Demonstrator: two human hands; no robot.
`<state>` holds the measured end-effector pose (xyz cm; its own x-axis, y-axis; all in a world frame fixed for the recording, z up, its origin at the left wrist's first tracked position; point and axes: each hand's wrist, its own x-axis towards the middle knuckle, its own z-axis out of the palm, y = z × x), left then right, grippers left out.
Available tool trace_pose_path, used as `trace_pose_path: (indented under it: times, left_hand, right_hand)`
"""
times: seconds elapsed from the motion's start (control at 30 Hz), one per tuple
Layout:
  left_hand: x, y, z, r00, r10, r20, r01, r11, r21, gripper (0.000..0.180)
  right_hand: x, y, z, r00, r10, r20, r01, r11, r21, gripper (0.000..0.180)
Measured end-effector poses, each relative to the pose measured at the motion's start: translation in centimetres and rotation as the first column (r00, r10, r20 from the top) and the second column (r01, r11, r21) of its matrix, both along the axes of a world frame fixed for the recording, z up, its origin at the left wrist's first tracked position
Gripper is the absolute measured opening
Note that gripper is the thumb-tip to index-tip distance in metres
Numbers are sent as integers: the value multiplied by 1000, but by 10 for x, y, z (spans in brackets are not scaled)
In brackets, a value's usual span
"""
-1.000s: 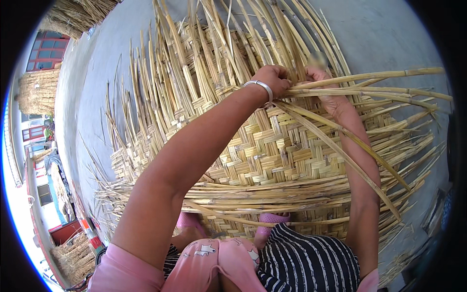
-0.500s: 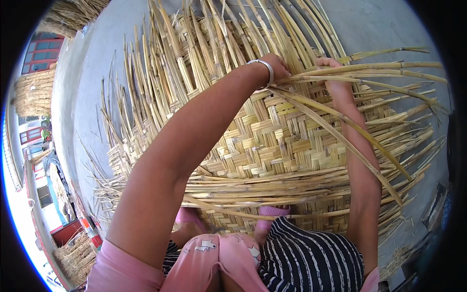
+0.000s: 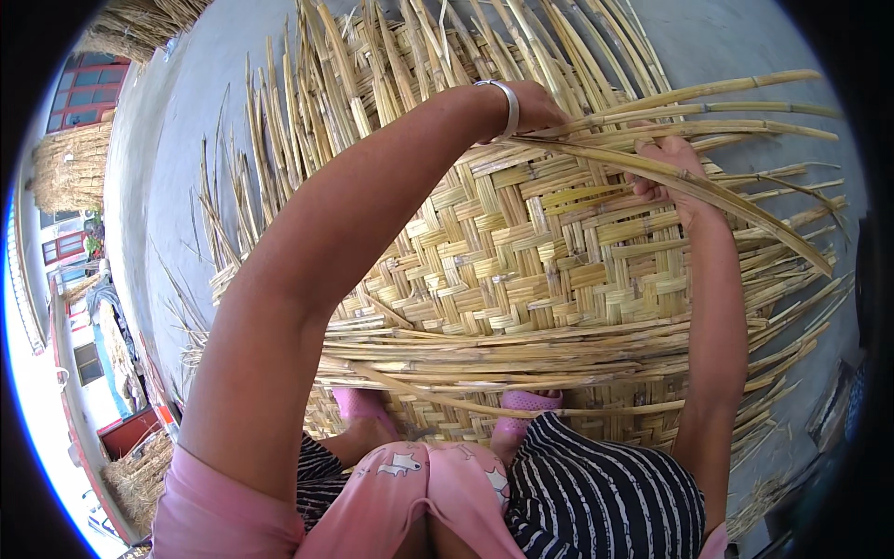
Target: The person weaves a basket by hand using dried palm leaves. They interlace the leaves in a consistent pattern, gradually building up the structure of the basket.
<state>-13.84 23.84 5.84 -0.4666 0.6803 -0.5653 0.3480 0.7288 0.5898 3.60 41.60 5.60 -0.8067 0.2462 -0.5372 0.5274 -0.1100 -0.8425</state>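
Observation:
A large woven mat of split, yellowish reeds (image 3: 494,252) lies beneath me, with long loose ends fanning out at its far and right sides. At its far part, my left hand (image 3: 538,105), a pale bangle on the wrist, is closed around several reed strips (image 3: 736,87) that stretch to the right; its fingertips are hidden. To the right, my right hand (image 3: 669,170) has its fingers curled at the strips' underside, beside one broad strip (image 3: 754,219) slanting down across the wrist. Whether a strip sits inside those curled fingers is hard to see.
A bundle of loose reeds (image 3: 521,354) lies across the near part of the mat, before my pink shoes (image 3: 531,402). Grey concrete (image 3: 177,177) surrounds the mat. Straw bundles (image 3: 70,172) stand by a building at the left.
The loose strips between my hands have swung upward and closer together. My right hand has moved slightly right and nearer to me, its fingers curling. My left hand stays about where it was.

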Motion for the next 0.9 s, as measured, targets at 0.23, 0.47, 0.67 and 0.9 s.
trace_pose_path:
  times: [0.23, 0.47, 0.67, 0.9]
  left_hand:
    - [14, 6, 15, 997, -75, -18, 75, 996, -39, 38]
    - [20, 18, 31, 928, -348, -136, 303, 914, -271, 42]
    - [31, 18, 36, 827, -471, -305, 372, 867, -331, 26]
    - [45, -2, 44, 847, -302, -438, 225, 949, -221, 22]
  right_hand:
    - [-4, -4, -19, 943, -164, -290, -16, 848, -530, 38]
    - [-2, -13, -13, 934, -181, -307, -11, 846, -533, 34]
    - [-13, -9, -14, 953, -148, -265, -27, 827, -561, 30]
    - [-58, 12, -27, 960, 50, -276, -159, 907, -389, 33]
